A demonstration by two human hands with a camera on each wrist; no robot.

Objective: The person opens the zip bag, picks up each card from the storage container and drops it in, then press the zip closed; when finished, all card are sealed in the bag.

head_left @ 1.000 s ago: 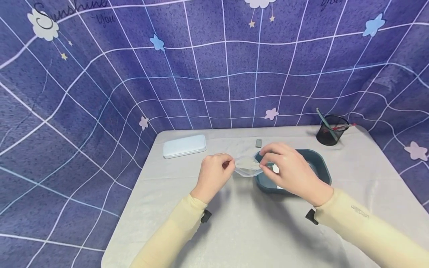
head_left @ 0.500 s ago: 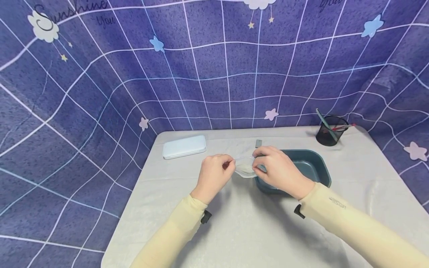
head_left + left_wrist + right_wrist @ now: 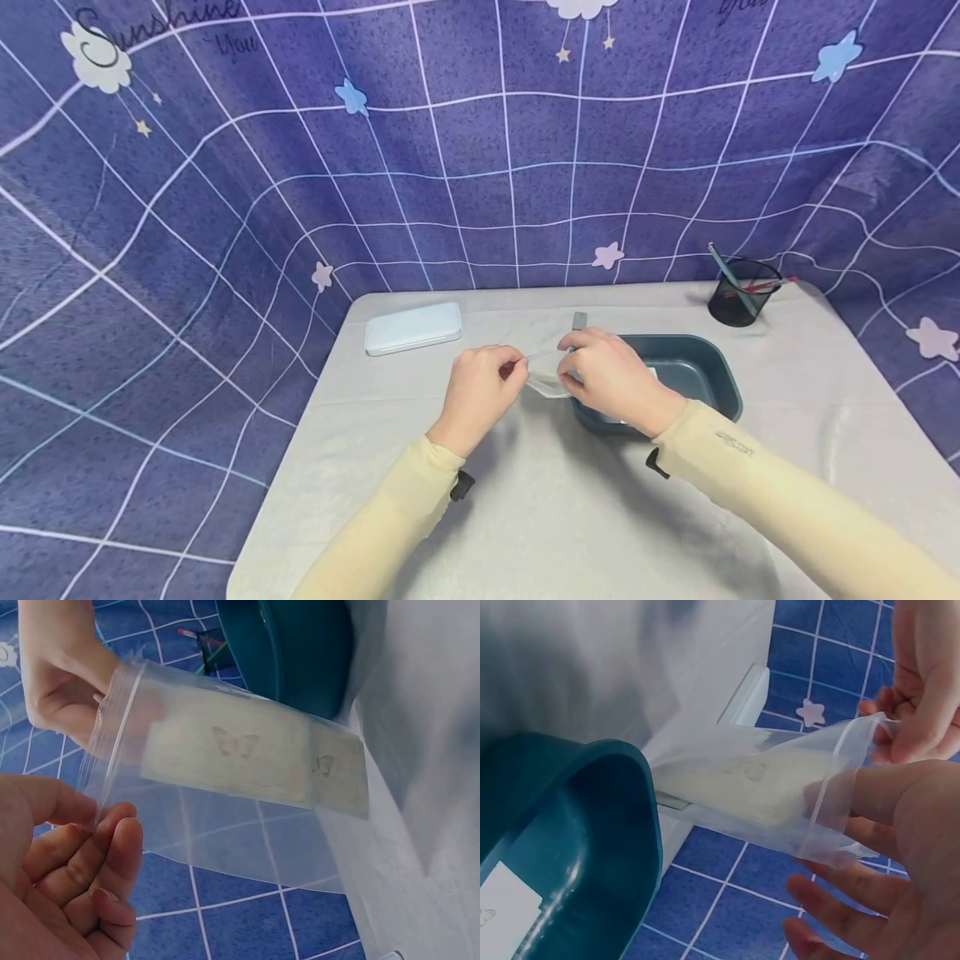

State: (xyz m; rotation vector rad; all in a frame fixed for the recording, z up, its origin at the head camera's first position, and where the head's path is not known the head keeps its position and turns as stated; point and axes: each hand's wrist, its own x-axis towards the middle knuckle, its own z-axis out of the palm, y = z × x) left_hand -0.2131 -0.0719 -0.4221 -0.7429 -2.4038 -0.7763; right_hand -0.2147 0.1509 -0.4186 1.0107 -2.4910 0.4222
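Cards (image 3: 225, 761) seemed wholly inside the bag (image 3: 217, 832), left hand (image 3: 480, 392) pinching it, right hand (image 3: 617, 379), grip unclear, shifted toward nine o'clock.

A study-like desk (image 3: 525, 517) corner, in what building cannot be told: beyond the left grip (image 3: 478, 393) and the right grip (image 3: 615, 377), starry purple-blue cloth (image 3: 480, 196) with a grid print closes it in, and a black mesh pen cup (image 3: 729, 310) stands beyond the right grip, farther right.
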